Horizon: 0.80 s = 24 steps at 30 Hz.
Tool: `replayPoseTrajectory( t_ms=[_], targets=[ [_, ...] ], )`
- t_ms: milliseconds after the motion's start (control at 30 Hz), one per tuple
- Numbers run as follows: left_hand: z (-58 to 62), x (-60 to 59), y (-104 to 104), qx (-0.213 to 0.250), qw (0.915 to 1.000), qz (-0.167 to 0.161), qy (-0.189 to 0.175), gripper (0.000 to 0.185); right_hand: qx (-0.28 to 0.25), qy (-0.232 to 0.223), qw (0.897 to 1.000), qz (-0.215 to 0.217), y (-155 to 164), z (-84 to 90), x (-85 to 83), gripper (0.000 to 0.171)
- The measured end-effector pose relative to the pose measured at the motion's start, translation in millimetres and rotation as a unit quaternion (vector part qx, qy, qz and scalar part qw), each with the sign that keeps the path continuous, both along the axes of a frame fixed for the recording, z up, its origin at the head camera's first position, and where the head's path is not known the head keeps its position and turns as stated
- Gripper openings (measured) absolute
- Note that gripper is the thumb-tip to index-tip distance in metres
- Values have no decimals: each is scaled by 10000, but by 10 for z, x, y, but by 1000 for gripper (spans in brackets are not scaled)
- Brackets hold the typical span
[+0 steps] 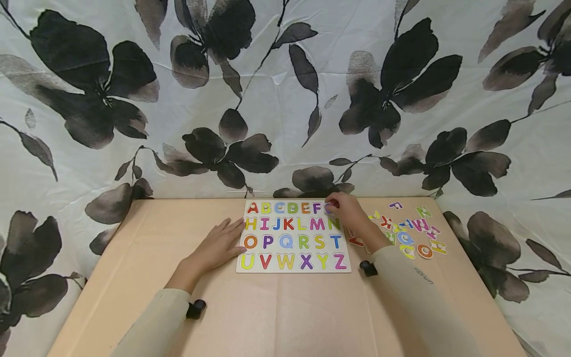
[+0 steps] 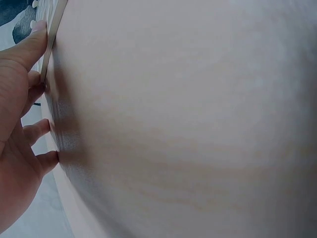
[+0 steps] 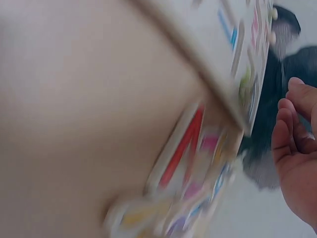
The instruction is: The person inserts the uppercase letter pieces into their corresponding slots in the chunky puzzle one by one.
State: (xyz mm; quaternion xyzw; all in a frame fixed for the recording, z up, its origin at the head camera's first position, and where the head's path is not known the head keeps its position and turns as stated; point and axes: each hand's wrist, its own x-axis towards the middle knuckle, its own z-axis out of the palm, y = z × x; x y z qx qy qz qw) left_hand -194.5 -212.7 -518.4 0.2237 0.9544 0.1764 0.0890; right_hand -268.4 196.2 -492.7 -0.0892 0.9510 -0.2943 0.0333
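A white alphabet board with colourful letters in rows lies at the back of the table. My left hand rests at its left edge, fingers fairly straight, thumb and fingertips touching the rim. In the left wrist view the left thumb lies over the board's edge. My right hand is over the top right corner, partly covering the letter after F. The right wrist view shows this hand with loosely bent fingers and nothing visible between them. Small white knobs stand up from the board.
Loose letter pieces, among them an orange O, lie scattered right of the board, partly hidden by the right forearm. A red letter lies close to the board's right edge. Behind the table hangs a floral cloth.
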Motion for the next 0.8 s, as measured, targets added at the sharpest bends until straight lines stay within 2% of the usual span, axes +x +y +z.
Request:
replayPoseTrajectory(
  t_ms=[500, 633, 800],
  targets=[
    [25, 13, 18, -71, 10000, -1, 19, 81, 111, 265, 9941, -1046, 1223, 52, 203, 33],
    [29, 12, 14, -73, 10000, 22, -1, 81, 13, 109, 9895, -1442, 1469, 68, 233, 39],
    [31, 16, 12, -77, 9999, -17, 65, 80, 237, 71, 9839, -1769, 1665, 41, 217, 39]
  ],
)
